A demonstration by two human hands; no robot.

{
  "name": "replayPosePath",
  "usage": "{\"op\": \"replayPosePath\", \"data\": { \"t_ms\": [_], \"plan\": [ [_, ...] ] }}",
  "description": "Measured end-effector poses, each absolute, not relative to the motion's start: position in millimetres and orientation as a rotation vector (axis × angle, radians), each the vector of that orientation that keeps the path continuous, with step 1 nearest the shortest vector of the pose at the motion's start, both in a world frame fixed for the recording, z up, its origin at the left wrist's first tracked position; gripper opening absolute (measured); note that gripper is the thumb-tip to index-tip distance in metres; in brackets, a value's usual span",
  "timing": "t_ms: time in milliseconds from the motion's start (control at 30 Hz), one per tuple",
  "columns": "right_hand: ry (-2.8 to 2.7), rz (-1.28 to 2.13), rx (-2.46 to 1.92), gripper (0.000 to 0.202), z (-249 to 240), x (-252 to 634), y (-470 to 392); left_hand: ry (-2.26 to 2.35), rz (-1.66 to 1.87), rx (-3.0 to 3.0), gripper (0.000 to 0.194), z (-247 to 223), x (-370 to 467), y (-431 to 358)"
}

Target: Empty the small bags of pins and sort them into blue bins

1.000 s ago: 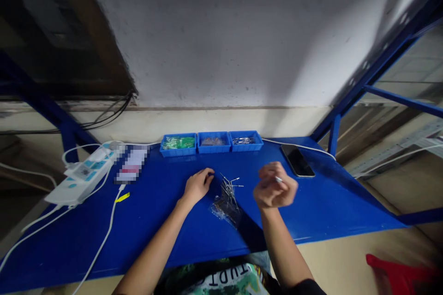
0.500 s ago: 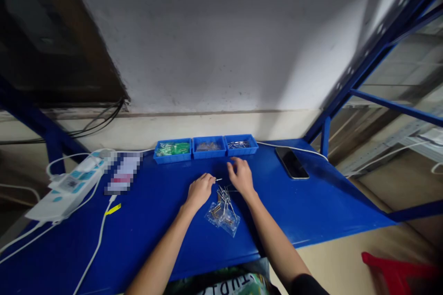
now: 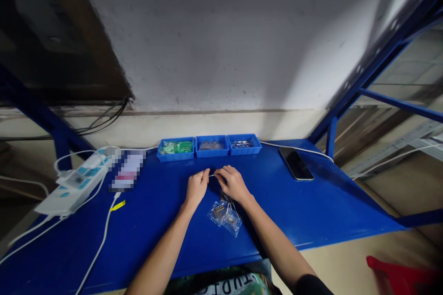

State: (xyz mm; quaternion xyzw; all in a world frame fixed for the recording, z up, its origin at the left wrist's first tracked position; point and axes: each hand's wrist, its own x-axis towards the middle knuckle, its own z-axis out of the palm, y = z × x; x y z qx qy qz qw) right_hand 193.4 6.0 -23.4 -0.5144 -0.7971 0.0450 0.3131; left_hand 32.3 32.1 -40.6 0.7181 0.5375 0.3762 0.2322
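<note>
Grey plaster wall (image 3: 207, 50), scuffed and partly in shadow, rises behind a glossy blue desk (image 3: 148, 214); along its far edge stand three small blue plastic trays (image 3: 212, 152) in a row, the left one with green and clear contents, the right one with slender silvery pieces; a flat black phone (image 3: 296, 164) lies to the right, and a long white power strip with pale blue sockets (image 3: 74, 189) to the left. Near the middle, on the near side of the trays, a thin silvery metal rod (image 3: 212, 175) bridges the narrow gap between the hands; the left hand (image 3: 197, 188) pinches one end, and the grip of the right hand (image 3: 234, 184) pinches the other with thumb and fingertips, though I cannot tell what the fingers cover at either end. Partly hidden by the right hand lies a loose heap of thin metal rods (image 3: 228, 200); against it, nearer the person, lie clear plastic bags with small brownish pieces (image 3: 232, 224). So slight a piece seems best handled with the left hand steady and the right fingers working along the rod's own line; pressure should be light and even, since a sideways pull could bend it or slip it free; wrists clear of the heap would likely help.
</note>
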Motion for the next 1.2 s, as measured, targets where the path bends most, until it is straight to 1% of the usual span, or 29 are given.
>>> {"op": "replayPosePath", "data": {
  "t_ms": [100, 300, 400, 533, 733, 833, 867, 933, 967, 1033, 1067, 1100, 1133, 1200],
  "plan": [
    [-2.073, 0.166, -1.376, 0.019, -25, 192, 7, 1.445, 1.060, 1.948, 0.046, -40, 32, 32],
    [-2.008, 0.184, -1.430, 0.026, -29, 190, 9, 1.432, 1.115, 1.916, 0.030, -41, 31, 32],
    [-2.016, 0.201, -1.403, 0.023, -25, 191, 6, 1.485, 1.124, 1.890, 0.031, -43, 31, 33],
    [-2.036, 0.211, -1.318, 0.022, -20, 188, 1, 1.558, 1.134, 1.847, 0.038, -44, 29, 33],
    [-2.056, 0.160, -1.330, 0.020, -22, 186, 4, 1.536, 1.121, 1.828, 0.038, -42, 30, 33],
    [-1.910, 0.048, -1.321, 0.019, -12, 190, 3, 1.383, 1.011, 1.895, 0.040, -36, 29, 31],
    [-1.807, -0.025, -1.296, 0.018, -5, 191, 0, 1.303, 0.926, 1.951, 0.037, -33, 28, 29],
    [-1.550, -0.202, -1.189, 0.016, 14, 195, -10, 1.150, 0.700, 2.115, 0.025, -28, 26, 23],
    [-1.425, -0.294, -1.101, 0.016, 25, 198, -16, 1.092, 0.578, 2.201, 0.025, -27, 24, 20],
    [-1.201, -0.433, -0.936, 0.021, 46, 204, -26, 1.039, 0.381, 2.323, 0.043, -25, 23, 16],
    [-1.113, -0.488, -0.886, 0.022, 53, 209, -28, 1.046, 0.337, 2.343, 0.047, -25, 22, 15],
    [-1.057, -0.535, -0.880, 0.022, 58, 214, -27, 1.056, 0.316, 2.344, 0.047, -25, 22, 14],
    [-1.037, -0.553, -0.941, 0.020, 59, 219, -25, 1.065, 0.316, 2.334, 0.041, -26, 23, 15],
    [-1.088, -0.493, -1.234, 0.018, 50, 230, -14, 1.087, 0.372, 2.294, 0.028, -30, 24, 18]
  ]
}}
